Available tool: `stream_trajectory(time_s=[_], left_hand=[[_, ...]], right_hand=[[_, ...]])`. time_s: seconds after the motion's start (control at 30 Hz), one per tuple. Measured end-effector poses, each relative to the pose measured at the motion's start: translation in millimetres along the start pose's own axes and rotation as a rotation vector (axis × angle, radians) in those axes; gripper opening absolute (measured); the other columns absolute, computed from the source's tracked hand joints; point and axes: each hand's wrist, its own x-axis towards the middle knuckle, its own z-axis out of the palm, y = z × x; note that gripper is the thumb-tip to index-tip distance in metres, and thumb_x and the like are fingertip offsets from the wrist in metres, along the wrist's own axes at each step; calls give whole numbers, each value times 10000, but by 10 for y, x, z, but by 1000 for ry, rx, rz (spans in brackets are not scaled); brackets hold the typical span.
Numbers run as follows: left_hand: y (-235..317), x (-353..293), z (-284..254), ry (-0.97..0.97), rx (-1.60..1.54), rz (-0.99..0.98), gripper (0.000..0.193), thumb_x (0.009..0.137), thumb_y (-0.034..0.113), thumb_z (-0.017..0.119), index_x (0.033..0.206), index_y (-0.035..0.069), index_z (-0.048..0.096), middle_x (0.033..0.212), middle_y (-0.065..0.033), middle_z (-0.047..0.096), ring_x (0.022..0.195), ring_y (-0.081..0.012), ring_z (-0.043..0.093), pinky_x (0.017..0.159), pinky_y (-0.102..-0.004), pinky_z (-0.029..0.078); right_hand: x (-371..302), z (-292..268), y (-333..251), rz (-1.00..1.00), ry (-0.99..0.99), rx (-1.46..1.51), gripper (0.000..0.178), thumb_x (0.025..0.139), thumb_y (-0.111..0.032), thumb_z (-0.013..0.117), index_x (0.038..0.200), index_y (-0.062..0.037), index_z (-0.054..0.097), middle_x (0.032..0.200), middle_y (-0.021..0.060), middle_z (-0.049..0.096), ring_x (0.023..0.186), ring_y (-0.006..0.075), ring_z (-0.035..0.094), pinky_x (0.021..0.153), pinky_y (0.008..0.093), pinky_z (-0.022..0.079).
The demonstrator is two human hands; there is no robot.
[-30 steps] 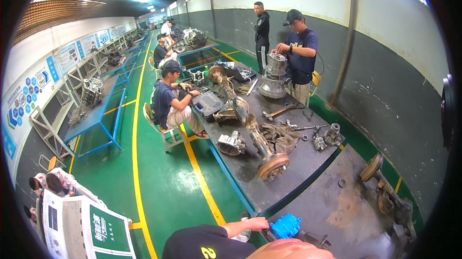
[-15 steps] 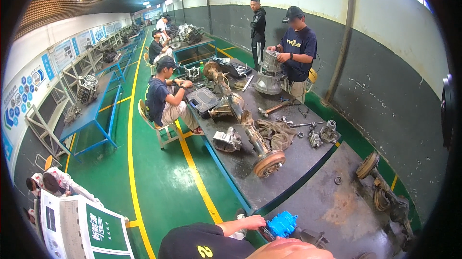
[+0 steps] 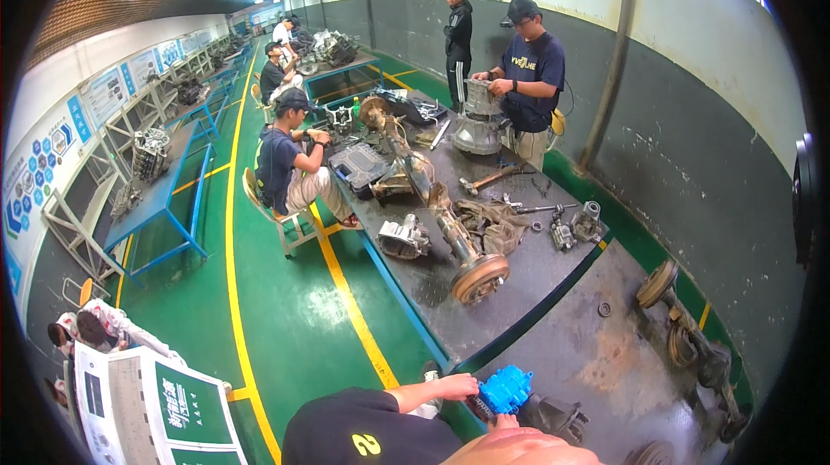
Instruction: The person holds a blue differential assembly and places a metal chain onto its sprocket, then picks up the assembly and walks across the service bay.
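A bright blue metal housing (image 3: 507,390) with ribbed, lobed sides is at the table's near left edge, beside a dark grey casting (image 3: 553,417). My left hand (image 3: 456,386) has its fingers curled at the housing's upper left side. My right hand (image 3: 505,423) reaches in from below, fingers bent against the housing's lower edge; my forearm hides part of it. A dark part (image 3: 478,407) lies between the two hands, against the blue housing. What exactly each fingertip grips is too small to tell.
Ahead on the table lie a rusty axle with a brake drum (image 3: 481,278), a silver housing (image 3: 404,238), a hammer (image 3: 493,178) and a brown cloth (image 3: 488,225). Another axle (image 3: 692,335) lies at right. One person (image 3: 290,158) sits at left; another (image 3: 527,76) handles a large gearbox casing (image 3: 481,124).
The view has shifted slightly, moving the scene a little left and up. My right fingers now show against the blue housing's lower edge. My left hand stays beside it.
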Motion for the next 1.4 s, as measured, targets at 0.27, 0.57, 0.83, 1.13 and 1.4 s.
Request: stream_trajectory(time_s=[0.27, 0.57, 0.83, 1.13, 1.4], left_hand=[[-48, 4, 50, -12, 5, -15, 188, 750, 96, 694, 929, 100, 638, 927, -72, 635, 1001, -260, 592, 868, -412, 430], [-3, 15, -29, -30, -14, -22, 204, 756, 99, 705, 949, 101, 639, 956, -85, 632, 1027, -270, 587, 866, -415, 437], [53, 48, -73, 42, -47, 43, 218, 756, 119, 719, 961, 104, 647, 981, -79, 632, 1055, -260, 577, 870, -411, 436], [83, 29, -83, -19, -18, 10, 208, 750, 135, 715, 943, 104, 647, 960, -80, 639, 1028, -264, 591, 866, -411, 436], [133, 106, -128, 22, -7, 20, 185, 741, 124, 711, 909, 102, 638, 941, -82, 644, 1006, -264, 602, 842, -409, 439]], right_hand=[[-162, -362, -157, -87, 135, 38, 283, 721, -293, 774, 857, -52, 717, 866, 137, 717, 863, 331, 644, 794, 469, 524], [-228, -425, -295, -25, 222, -38, 279, 683, -298, 799, 844, -88, 714, 874, 83, 702, 883, 295, 636, 781, 437, 519], [-177, -510, -413, -137, 308, 30, 221, 704, -229, 765, 766, -52, 649, 821, 127, 670, 856, 329, 629, 747, 459, 516], [-189, -504, -477, -102, 288, 62, 219, 718, -228, 760, 772, -48, 647, 836, 131, 671, 865, 338, 628, 760, 469, 519], [-178, -557, -514, -66, 301, 60, 203, 745, -216, 733, 810, -53, 631, 857, 128, 655, 875, 340, 617, 770, 466, 506]])
